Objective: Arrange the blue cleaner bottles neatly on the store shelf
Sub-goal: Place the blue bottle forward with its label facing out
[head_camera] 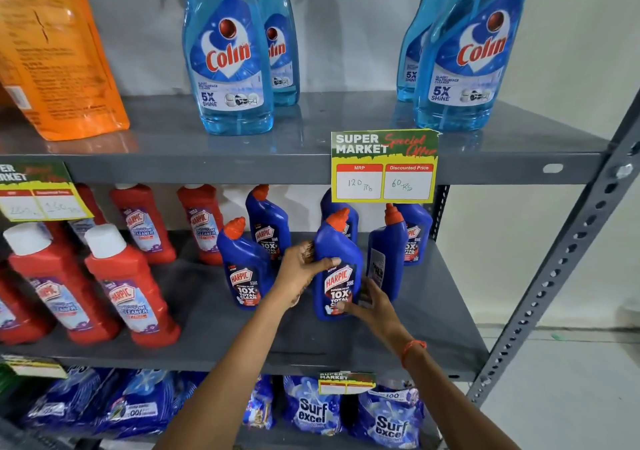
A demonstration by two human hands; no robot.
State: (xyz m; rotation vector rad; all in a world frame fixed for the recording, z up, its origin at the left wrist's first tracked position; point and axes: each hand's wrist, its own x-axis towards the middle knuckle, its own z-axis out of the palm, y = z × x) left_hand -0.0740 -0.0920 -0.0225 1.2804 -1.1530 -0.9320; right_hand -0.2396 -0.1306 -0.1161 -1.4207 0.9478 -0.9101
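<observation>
Held bottle: a blue Harpic bottle [337,269] stands on the middle shelf [433,311], ahead of the other blue ones and nearest the shelf's front edge, label facing out.
Long axis: upright with a slight lean, its orange cap [337,218] tipped a little toward the shelf's right end.
Left hand [301,271]: clamped on the bottle's upper left side, thumb stretched across the front just above the label.
Right hand [372,302]: at the bottle's lower right flank, fingers curled round the label's edge; it looks to be pressing on it, though how firm the contact is cannot be told from this angle.
Nearer hand: both are on the bottle; the left sits high, the right low, so a twist or slide would be shared between them.
Left neighbour: another blue Harpic bottle [244,269] stands just beside, toward the shelf's left end, label forward.
Right neighbour: a blue bottle turned sideways [388,259] stands just beside, its back label showing.
Back row: three more blue bottles stand near the shelf's rear edge, unevenly spaced.
Red Harpic bottles [128,287]: fill the shelf's left half, well apart from the hands.
Coming move: likely squaring the held bottle into line with its left neighbour.
</observation>
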